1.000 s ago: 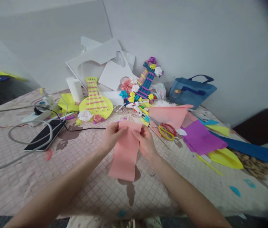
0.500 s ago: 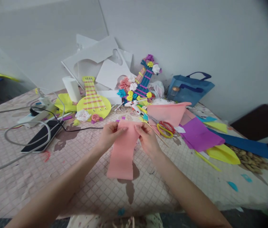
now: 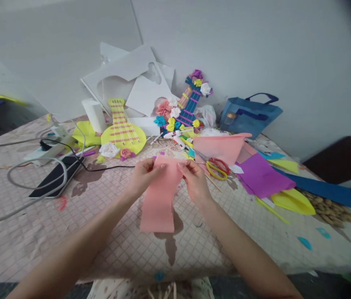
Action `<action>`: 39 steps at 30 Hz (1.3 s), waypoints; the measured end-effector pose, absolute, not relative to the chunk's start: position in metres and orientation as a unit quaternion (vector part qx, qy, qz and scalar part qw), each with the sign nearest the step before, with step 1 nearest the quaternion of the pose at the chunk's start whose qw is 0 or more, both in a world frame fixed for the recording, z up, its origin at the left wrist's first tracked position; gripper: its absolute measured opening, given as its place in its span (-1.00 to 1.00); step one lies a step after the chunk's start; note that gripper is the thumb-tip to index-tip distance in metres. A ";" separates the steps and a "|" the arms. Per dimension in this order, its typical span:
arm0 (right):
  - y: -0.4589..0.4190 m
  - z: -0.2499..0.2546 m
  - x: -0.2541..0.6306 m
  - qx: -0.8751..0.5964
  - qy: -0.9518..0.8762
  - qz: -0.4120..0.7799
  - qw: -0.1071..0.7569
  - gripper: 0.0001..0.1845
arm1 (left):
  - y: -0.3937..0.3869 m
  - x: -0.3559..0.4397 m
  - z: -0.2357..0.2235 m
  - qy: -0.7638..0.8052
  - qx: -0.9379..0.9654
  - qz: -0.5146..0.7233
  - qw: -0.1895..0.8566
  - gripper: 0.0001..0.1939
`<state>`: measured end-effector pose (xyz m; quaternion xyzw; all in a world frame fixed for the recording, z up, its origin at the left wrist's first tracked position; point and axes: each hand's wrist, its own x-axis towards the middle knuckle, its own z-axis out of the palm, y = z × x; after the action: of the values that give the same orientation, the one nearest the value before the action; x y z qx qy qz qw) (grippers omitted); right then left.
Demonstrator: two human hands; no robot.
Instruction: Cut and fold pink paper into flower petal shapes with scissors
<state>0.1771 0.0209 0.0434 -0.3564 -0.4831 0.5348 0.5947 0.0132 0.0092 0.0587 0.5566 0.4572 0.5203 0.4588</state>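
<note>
- First, left of the long pink paper strip (image 3: 157, 207), a flat black slab (image 3: 55, 172) lies under a looped grey cord (image 3: 66, 172).
- Next, behind the strip and to its left, sits a yellow toy guitar (image 3: 122, 137) with white strings.
- Bare left hand (image 3: 142, 176): it pinches the strip's top left edge.
- The strip hangs between both hands.
- Bare right hand (image 3: 196, 178): it pinches the strip's top right edge.
- Right of the strip, scissors with red and yellow handles (image 3: 211, 162).
- Farther right of it, bright purple paper (image 3: 264, 178).

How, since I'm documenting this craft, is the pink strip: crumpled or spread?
Spread: the pink strip runs long and smooth from left hand and right hand.
</note>
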 end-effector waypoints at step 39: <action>0.059 0.030 0.211 -0.379 -0.336 0.560 0.656 -0.78 | 0.010 0.007 0.044 0.388 0.571 0.290 0.663 -0.68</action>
<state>0.2114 0.0587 0.0297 -0.3788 -0.3362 0.5595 0.6560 0.0075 0.0104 0.0435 0.5708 0.3878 0.2898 0.6632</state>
